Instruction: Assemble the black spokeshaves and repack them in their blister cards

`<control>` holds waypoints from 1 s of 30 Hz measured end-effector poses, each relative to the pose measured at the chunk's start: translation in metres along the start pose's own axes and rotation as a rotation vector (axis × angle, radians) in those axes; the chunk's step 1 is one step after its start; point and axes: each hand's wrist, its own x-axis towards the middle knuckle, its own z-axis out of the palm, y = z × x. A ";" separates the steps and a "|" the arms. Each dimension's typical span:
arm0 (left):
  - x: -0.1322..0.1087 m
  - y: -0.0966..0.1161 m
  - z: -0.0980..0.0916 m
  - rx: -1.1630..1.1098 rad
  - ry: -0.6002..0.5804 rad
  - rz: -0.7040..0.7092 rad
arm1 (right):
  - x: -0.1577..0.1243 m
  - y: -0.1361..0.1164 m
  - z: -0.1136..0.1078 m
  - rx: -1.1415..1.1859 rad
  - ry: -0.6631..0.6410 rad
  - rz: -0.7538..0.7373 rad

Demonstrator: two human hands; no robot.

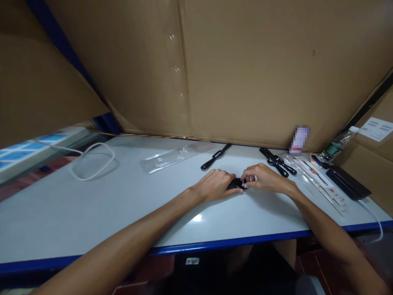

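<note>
My left hand (pixel 217 183) lies on the table, its fingers closed about a small black object (pixel 233 184) whose kind I cannot make out. From the right, my right hand (pixel 260 177) pinches a small shiny piece (pixel 243 184) at the end of that black object. The fingers hide most of both. Beyond my left hand lies a slim black handle with a slot (pixel 211 161). Several similar black handles (pixel 278 162) lie crossed in a pile behind my right hand.
A clear plastic bag (pixel 172 157) lies at the back, and a white cable (pixel 92 164) loops on the left. Rightward are a packaged slim tool (pixel 319 184), a black case (pixel 348 182) and a water bottle (pixel 337 145). Cardboard (pixel 245 73) walls the table's (pixel 107 221) rear.
</note>
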 end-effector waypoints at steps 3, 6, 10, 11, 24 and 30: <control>0.000 0.001 -0.002 0.008 -0.007 0.003 | 0.000 0.000 0.003 -0.025 0.020 0.035; 0.000 0.001 -0.001 0.012 -0.006 -0.005 | -0.001 -0.004 0.007 -0.086 0.042 0.055; 0.000 0.000 0.002 -0.002 0.001 -0.002 | 0.001 -0.012 0.018 -0.199 0.087 0.088; 0.000 -0.001 0.002 -0.006 0.002 0.000 | 0.001 -0.013 0.020 -0.189 0.086 0.106; 0.000 -0.002 0.002 -0.032 0.011 0.002 | 0.000 0.001 -0.002 0.037 -0.021 0.046; 0.000 0.000 0.000 -0.001 -0.008 -0.006 | 0.001 -0.007 0.006 0.047 -0.021 0.087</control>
